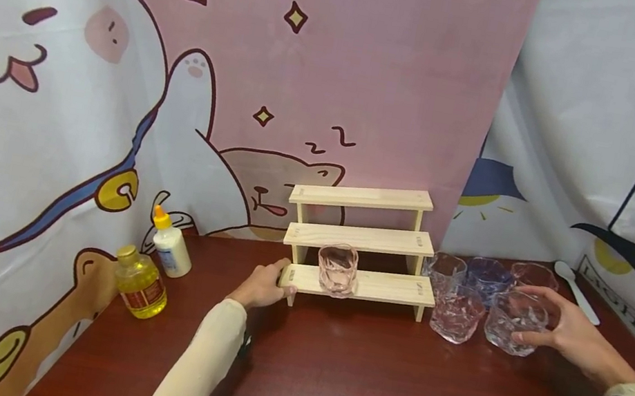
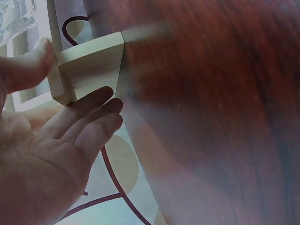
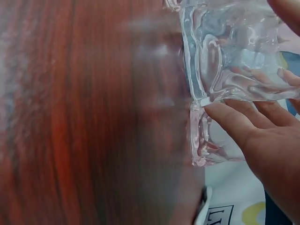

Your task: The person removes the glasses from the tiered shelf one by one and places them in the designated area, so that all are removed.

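Note:
A three-tier wooden stand (image 1: 357, 238) stands at the back of the table. My left hand (image 1: 263, 285) grips the left end of its lowest step, with the thumb (image 2: 33, 68) over the board and the fingers at its end, near the side support (image 2: 96, 70). On that step sits a pinkish glass (image 1: 336, 275). To the right of the stand, my right hand (image 1: 575, 333) holds a clear, wavy-walled glass (image 1: 506, 321) from its right side, fingers spread around it. Beside it stand another pinkish glass (image 1: 456, 319), a blue glass (image 1: 488, 279) and further clear glasses (image 1: 445, 270).
At the left stand a bottle of yellow liquid (image 1: 141, 288) and a white glue bottle (image 1: 173, 249) with an orange tip. A white spoon (image 1: 578, 292) lies at the back right. Printed cloth (image 1: 399, 85) hangs behind the dark red-brown table (image 1: 362, 381).

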The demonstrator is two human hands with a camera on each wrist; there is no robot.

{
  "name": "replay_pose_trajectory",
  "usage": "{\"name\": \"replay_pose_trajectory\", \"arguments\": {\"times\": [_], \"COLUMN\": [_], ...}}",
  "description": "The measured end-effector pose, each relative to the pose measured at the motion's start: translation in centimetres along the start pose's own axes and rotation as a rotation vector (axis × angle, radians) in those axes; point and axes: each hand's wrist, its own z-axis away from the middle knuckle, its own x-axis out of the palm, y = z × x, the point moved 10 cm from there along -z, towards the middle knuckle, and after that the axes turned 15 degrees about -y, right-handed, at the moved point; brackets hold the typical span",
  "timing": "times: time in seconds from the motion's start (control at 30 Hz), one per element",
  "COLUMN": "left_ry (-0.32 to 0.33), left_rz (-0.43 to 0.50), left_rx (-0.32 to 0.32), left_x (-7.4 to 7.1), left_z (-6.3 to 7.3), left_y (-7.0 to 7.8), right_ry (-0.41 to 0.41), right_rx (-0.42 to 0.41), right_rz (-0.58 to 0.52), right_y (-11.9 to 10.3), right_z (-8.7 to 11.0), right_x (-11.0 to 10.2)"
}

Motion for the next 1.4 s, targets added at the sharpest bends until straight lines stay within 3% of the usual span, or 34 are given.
{"name": "replay_pose_trajectory", "arguments": {"times": [0.5,0.87,1.4], "left_ry": [0.002,-0.005,0.015], "left_rz": [0.001,-0.022,-0.014], "left_rx": [0.008,0.008,0.015], "left_x": [0.0,0.1,-0.2], "left_z": [-0.3,-0.5,-0.1], "left_y": [0.3,0.4,0.0], "right_ry": [0.034,0.030,0.056], "right_rx": [-0.053,-0.029,-0.023], "right_rz": [0.044,0.010,0.085], "right_y": [0.2,0.9,-0.3], "right_z": [-1.2,-1.4,-1.4], "right_x": [0.2,0.7,0.3]}}
